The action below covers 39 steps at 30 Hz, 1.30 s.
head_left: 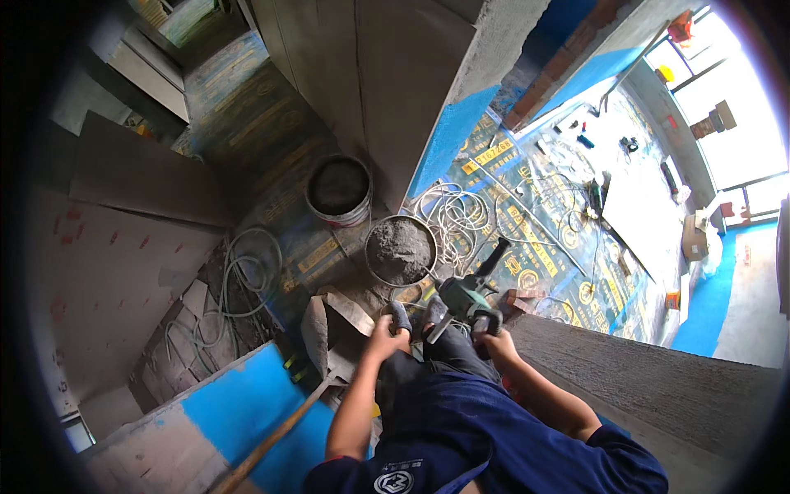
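Observation:
My right hand (pixel 496 344) is wrapped around the rear handle of a green power drill (pixel 466 298) with a black side handle. The drill lies across in front of my right leg, and its front end is near a bucket (pixel 368 262). Inside that bucket is a heap of grey mortar (pixel 401 249). My left hand (pixel 382 339) hangs by my left leg with its fingers curled; what they hold, if anything, is hidden. Beyond the mortar stands a second, pale bucket (pixel 352 217) with dark contents.
A coiled pale hose (pixel 453 216) lies right of the buckets, another hose (pixel 234 276) left. A long wooden handle (pixel 276 440) slants up from the lower left. A low rough wall (pixel 625 370) runs on my right. A panelled wall corner (pixel 395 90) stands ahead.

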Motion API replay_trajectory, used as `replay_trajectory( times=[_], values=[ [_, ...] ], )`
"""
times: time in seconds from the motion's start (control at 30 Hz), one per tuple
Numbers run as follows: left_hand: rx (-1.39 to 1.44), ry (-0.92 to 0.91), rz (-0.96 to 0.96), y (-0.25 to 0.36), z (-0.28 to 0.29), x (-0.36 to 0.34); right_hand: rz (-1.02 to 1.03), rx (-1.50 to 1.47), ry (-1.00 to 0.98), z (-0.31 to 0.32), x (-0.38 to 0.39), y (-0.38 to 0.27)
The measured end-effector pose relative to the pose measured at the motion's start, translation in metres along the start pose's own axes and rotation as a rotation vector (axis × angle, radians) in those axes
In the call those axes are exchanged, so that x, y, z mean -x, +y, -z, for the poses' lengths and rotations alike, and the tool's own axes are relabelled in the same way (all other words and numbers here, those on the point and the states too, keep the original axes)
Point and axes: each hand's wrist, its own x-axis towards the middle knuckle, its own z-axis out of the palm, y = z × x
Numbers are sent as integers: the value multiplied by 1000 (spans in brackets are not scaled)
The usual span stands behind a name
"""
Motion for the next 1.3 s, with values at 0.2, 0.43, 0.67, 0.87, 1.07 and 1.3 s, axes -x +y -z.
replay_trajectory(
  times=[0.2, 0.43, 0.67, 0.87, 1.07, 1.3],
  values=[
    [-403, -219, 9, 6, -127, -59, 110, 267, -409, 7, -13, 7],
    [-485, -287, 155, -41, -143, -72, 62, 753, -832, 68, -48, -100],
    [-628, -256, 431, 93, -95, -67, 977, 1541, -215, 90, -185, -74],
    [-696, -81, 352, 112, -88, -56, 686, 1690, -402, 65, -212, -20],
    [-815, -154, 254, 129, -77, -76, 637, 1507, -470, 84, -224, 6],
    [-870, -238, 325, 138, -73, -85, 634, 1499, -371, 86, -214, -6]
  ],
)
